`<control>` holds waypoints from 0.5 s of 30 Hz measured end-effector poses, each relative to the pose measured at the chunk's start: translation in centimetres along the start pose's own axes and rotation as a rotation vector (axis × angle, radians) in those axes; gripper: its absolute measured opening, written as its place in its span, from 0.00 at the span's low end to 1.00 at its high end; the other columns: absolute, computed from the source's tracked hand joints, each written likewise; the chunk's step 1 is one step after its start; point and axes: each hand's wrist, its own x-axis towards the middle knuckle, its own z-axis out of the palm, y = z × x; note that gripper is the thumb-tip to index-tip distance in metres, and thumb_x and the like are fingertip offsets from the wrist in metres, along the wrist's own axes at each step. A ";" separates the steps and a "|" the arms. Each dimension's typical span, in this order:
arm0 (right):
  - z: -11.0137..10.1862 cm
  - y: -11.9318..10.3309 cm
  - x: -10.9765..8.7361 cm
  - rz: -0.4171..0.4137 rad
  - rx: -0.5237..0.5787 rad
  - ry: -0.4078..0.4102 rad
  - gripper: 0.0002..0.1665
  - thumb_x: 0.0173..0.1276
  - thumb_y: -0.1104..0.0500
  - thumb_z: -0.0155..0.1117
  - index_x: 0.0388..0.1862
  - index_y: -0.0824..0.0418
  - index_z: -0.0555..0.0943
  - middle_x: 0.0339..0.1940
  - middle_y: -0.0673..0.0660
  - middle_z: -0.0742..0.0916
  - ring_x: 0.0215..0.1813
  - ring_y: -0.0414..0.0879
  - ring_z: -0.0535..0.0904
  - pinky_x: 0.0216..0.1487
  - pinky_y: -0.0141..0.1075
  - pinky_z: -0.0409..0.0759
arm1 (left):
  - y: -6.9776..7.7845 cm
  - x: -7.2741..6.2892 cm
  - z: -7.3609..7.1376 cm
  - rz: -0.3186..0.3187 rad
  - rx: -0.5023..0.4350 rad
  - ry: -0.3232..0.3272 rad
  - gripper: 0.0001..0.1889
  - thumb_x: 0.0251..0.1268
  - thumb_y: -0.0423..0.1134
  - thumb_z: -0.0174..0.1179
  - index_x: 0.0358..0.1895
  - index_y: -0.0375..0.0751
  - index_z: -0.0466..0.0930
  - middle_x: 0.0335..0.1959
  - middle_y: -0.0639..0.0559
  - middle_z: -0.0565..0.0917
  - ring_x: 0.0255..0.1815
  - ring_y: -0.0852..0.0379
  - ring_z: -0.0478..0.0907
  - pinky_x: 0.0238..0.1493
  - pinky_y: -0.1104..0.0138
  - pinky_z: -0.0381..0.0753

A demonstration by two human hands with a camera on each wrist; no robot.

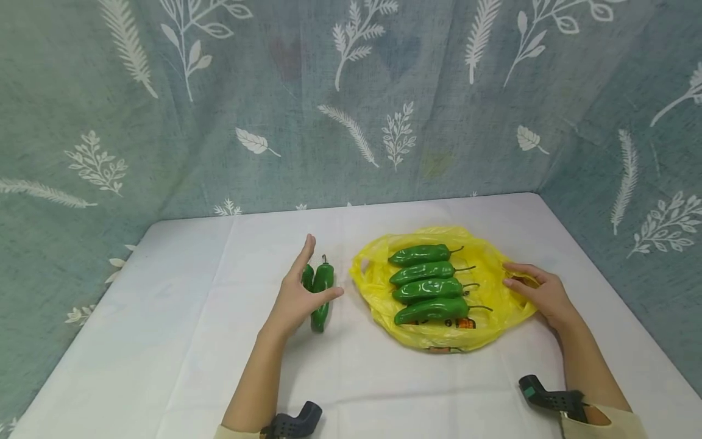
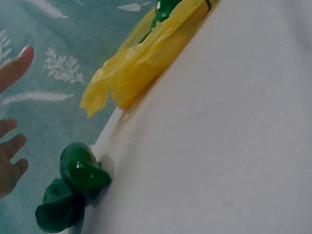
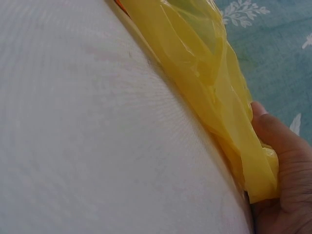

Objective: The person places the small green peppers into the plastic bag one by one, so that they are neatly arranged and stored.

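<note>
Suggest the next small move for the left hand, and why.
Probably close the left hand on the two loose green peppers: its thumb and fingers are spread near them, gripping neither, while the right hand holds the edge of the yellow bag, where four more peppers lie side by side.

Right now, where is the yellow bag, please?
In the head view, the yellow bag lies right of centre, beneath four green peppers, held by the right hand.
</note>
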 end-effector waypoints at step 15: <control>0.0 0.0 -0.1 -0.017 -0.010 0.004 0.38 0.65 0.41 0.61 0.65 0.63 0.70 0.70 0.66 0.67 0.69 0.60 0.59 0.46 0.09 0.63 | -2.1 0.2 -2.4 -0.093 -0.004 0.040 0.54 0.49 0.50 0.72 0.71 0.79 0.39 0.76 0.65 0.47 0.77 0.54 0.42 0.71 0.42 0.46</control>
